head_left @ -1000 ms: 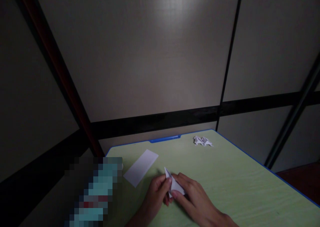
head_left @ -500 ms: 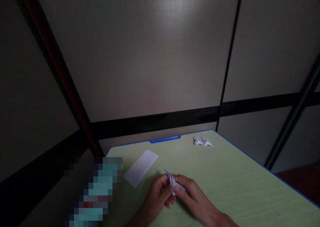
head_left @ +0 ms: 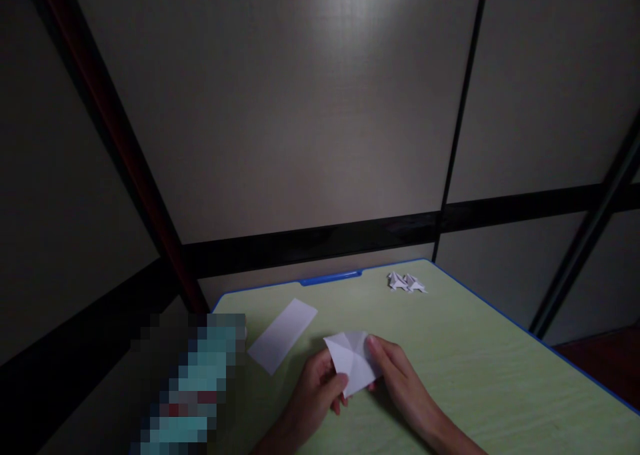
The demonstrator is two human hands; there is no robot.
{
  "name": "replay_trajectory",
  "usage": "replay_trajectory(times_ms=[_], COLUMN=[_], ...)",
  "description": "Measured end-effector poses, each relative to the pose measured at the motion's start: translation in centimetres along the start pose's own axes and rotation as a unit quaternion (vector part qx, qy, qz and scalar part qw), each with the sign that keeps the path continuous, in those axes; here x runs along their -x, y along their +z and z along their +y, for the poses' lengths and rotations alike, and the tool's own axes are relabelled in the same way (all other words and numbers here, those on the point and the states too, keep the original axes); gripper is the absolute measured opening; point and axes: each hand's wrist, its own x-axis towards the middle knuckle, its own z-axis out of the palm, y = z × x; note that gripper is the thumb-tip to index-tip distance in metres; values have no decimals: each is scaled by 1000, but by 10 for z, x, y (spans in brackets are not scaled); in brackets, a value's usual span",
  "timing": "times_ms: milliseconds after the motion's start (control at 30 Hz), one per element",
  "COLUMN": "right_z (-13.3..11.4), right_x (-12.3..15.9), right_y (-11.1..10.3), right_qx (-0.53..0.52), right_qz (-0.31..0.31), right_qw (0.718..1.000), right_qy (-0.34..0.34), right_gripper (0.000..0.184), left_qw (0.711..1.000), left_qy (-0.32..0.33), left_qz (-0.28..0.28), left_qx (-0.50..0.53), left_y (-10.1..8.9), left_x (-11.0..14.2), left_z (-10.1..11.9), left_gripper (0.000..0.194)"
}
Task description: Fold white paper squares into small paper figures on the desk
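Both my hands hold a small white creased paper [head_left: 353,367] just above the pale green table [head_left: 475,368]. My left hand [head_left: 313,401] pinches its lower left edge with thumb and fingers. My right hand [head_left: 400,381] grips its right edge, fingers curled round it. The paper is spread into a flat, roughly square sheet with diagonal fold lines showing. The room is dim.
A flat white paper strip [head_left: 281,335] lies on the table left of my hands. Small folded white paper figures [head_left: 406,282] sit near the far edge. A blue handle [head_left: 330,278] is on the table's back rim. A blurred-out patch is at the lower left.
The paper was a narrow folded point held between my fingers; now it is opened out into a wider flat sheet. My hands have moved slightly apart.
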Motion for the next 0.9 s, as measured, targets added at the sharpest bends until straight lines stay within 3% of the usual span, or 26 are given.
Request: replay_trajectory(times_ms=[333,567,767,900], right_z=[3,4,7,5], right_x=[-7,-7,-6,-4], right_y=[-2,-2,-2,-2], right_qx=[-168,-210,-123,28], right_qz=[5,-22,-19,63], right_qw=[983,974,989,997], right_qy=[70,82,77,-21], right_gripper=[34,29,30,20], left_qw=[1000,1000,999,997], left_qy=[-11,-17,-21,-20], left_qz=[3,-2,38,74], left_qx=[13,9,11,-8], left_y=[0,0,0,0], left_x=[-1,1,1,2], left_z=[-2,1,-2,-5], left_gripper=[12,12,22,23])
